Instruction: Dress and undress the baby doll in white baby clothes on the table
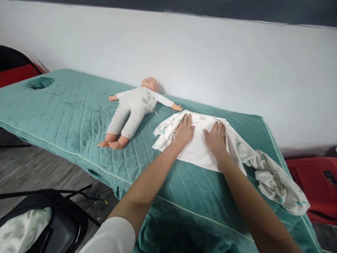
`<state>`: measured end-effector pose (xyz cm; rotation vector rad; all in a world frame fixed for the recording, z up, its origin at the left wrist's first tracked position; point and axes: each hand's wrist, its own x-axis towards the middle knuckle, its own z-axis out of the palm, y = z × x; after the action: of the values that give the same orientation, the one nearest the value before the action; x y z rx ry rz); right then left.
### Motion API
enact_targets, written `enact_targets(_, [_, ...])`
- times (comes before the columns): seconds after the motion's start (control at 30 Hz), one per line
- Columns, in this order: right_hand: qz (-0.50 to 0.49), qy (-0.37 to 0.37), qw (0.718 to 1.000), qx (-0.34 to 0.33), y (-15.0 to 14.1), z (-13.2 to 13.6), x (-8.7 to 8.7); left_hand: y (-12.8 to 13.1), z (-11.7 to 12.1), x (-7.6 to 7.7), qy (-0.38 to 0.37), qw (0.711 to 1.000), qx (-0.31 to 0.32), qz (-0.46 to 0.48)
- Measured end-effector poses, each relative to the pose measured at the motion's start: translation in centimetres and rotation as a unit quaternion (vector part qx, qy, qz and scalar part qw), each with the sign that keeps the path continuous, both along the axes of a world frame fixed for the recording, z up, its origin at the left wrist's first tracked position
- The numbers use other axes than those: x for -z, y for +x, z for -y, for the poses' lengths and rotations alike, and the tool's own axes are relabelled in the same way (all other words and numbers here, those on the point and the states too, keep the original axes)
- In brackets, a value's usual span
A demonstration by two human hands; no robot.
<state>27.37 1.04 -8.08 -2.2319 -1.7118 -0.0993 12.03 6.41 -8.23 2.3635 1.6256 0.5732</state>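
Observation:
A small white baby shirt [198, 147] with a green print on its sleeves lies spread open on the green quilted cover, its plain inner side and neck label facing up. Flat on its left part rests my left hand [184, 131], fingers stretched toward the collar. My right hand [216, 137] lies on the right part, fingers also extended. Neither hand grips anything. Left of the shirt, a baby doll [133, 107] with a white cloth body lies on its back, arms spread. To the right is a crumpled printed garment [280, 181], touching or close to the shirt's right sleeve.
The green cover [79, 133] drapes over a long massage table with a face hole [40, 83] at its far left. A white wall [223, 70] runs behind. A black chair [61, 218] holding a printed cloth [26, 228] stands lower left; a red case [313, 182] is at the right.

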Motion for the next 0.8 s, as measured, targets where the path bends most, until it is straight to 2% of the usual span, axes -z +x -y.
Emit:
enact_targets(0.17, [-0.004,-0.014,1.0,-0.001,1.4,-3.4,1.5,1.1,-2.4,0.2,0.005,1.0,0.002,-0.023])
enact_targets(0.37, [0.002,0.003,1.0,-0.008,1.8,-4.2,3.1,1.3,-3.4,0.5,-0.057,0.998,-0.01,-0.038])
enact_targets(0.6, [0.007,-0.044,0.999,0.003,1.3,-4.0,2.2,1.8,-3.8,1.0,-0.091,0.995,-0.011,-0.04])
enact_targets(0.8, [-0.015,-0.068,0.997,0.022,0.7,-3.7,1.6,2.0,-2.9,0.8,-0.091,0.994,-0.019,-0.052])
